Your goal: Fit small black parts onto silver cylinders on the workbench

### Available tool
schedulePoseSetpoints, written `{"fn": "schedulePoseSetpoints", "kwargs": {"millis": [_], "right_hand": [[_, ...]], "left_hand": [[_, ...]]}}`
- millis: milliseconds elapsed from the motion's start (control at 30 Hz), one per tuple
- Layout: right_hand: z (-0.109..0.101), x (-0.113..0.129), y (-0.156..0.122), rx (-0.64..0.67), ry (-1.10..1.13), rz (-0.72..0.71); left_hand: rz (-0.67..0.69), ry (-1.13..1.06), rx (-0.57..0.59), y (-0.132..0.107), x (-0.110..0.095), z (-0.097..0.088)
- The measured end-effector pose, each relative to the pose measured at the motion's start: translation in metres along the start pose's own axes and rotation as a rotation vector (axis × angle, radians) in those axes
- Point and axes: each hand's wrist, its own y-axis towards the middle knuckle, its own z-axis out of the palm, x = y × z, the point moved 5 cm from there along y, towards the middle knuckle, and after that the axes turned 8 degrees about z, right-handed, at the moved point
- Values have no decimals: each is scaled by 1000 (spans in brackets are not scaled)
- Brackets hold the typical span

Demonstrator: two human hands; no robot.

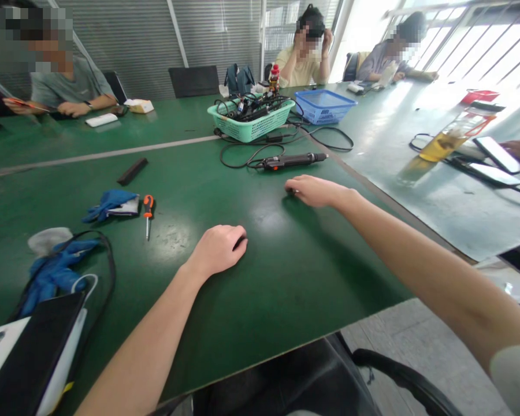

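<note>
My left hand rests on the green table, fingers curled in; a dark spot shows between thumb and forefinger, and whatever is inside is hidden. Farther forward, my right hand has its fingers closed at the tabletop. A small dark thing shows at those fingertips, too small to name. Just beyond this hand lies a black electric screwdriver with a cable, apart from the fingers. To the left of my left hand is an orange-handled screwdriver, beside a folded blue glove.
A green basket holds tangled cables and tools beside a blue basket. At left lie a dark bar, another blue glove and a phone on a white device. A yellow drink bottle stands right. Several people sit around.
</note>
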Motion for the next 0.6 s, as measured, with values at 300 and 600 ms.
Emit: {"fn": "schedulePoseSetpoints", "kwargs": {"millis": [300, 600], "right_hand": [[1, -106, -74, -188, 83, 199], [23, -37, -81, -396, 129, 190]], "left_hand": [[-8, -3, -16, -1, 2, 0], [-8, 18, -24, 0, -2, 0]]}}
